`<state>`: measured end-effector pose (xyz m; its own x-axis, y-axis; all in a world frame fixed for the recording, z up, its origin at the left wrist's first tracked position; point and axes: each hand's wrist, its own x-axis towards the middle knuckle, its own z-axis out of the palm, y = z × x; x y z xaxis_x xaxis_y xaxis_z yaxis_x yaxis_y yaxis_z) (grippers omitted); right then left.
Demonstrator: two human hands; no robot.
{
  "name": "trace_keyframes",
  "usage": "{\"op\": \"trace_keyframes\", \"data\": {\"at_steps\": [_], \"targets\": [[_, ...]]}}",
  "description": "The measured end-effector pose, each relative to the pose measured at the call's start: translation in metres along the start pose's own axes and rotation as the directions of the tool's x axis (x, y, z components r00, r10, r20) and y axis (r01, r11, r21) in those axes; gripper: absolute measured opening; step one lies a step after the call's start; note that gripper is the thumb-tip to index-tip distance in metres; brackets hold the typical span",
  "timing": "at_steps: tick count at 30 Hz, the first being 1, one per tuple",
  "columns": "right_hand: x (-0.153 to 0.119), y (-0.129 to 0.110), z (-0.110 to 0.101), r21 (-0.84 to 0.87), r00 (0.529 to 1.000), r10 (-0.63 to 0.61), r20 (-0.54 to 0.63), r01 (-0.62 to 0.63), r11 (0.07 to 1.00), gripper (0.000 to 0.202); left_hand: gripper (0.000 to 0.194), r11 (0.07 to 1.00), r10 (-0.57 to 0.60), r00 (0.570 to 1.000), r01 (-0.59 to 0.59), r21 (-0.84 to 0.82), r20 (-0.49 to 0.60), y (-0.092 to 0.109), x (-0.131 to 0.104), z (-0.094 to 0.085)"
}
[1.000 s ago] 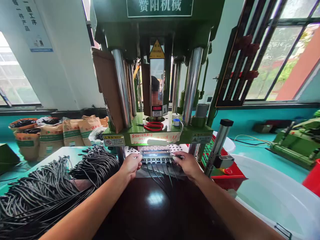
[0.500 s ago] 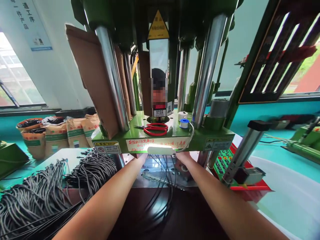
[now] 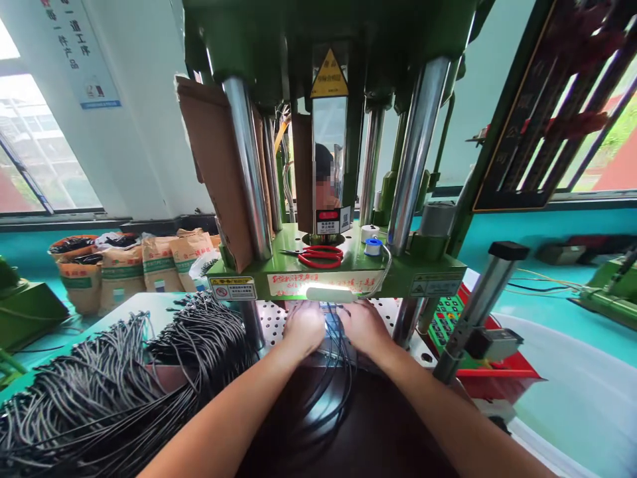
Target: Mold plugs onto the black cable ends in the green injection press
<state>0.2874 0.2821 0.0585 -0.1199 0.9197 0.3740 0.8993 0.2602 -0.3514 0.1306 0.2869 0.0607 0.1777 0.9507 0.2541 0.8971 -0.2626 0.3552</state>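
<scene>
Both hands are under the green press plate (image 3: pixel 388 287), beneath a lit white lamp (image 3: pixel 331 293). My left hand (image 3: pixel 304 326) is closed with its back towards me, at the left of a bundle of thin black cables (image 3: pixel 332 398). To their right, my right hand (image 3: pixel 364 325) bends over with its fingers curled in towards the cables. Fingertips of both hands are largely hidden, so I cannot make out what they grip. The cables come out between the hands and loop down over a dark, shiny surface (image 3: pixel 279 411). A bit of metal (image 3: pixel 336 345) shows between the wrists.
Red-handled pliers (image 3: pixel 321 256) and a blue-rimmed spool (image 3: pixel 373 247) lie on the press plate. Steel columns (image 3: pixel 249 166) stand either side. Heaps of black cables (image 3: pixel 89 392) lie at left. At right are a red tray (image 3: pixel 497 382) and a metal post (image 3: pixel 480 305).
My hands, earlier mostly hidden under the press plate, have come back towards me and closer together. They now cover the metal parts seen between the forearms. The view has shifted slightly.
</scene>
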Motion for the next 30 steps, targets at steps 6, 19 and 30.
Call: {"op": "trace_keyframes", "data": {"at_steps": [6,19,30], "targets": [[-0.004,-0.008,0.004,-0.041,0.999,0.041,0.013,-0.04,0.998,0.033,0.048,0.985,0.091,0.985,-0.11,0.133,0.145,-0.002,-0.013,-0.009],[-0.011,0.02,-0.001,-0.116,0.99,0.131,0.06,-0.124,0.986,0.037,0.052,0.954,0.217,0.954,-0.252,0.162,0.208,0.016,-0.005,-0.021],[-0.001,-0.003,0.012,-0.165,0.976,0.131,0.176,-0.102,0.981,0.044,0.056,0.963,0.224,0.939,-0.255,0.092,0.261,0.006,0.0,-0.011]]}}
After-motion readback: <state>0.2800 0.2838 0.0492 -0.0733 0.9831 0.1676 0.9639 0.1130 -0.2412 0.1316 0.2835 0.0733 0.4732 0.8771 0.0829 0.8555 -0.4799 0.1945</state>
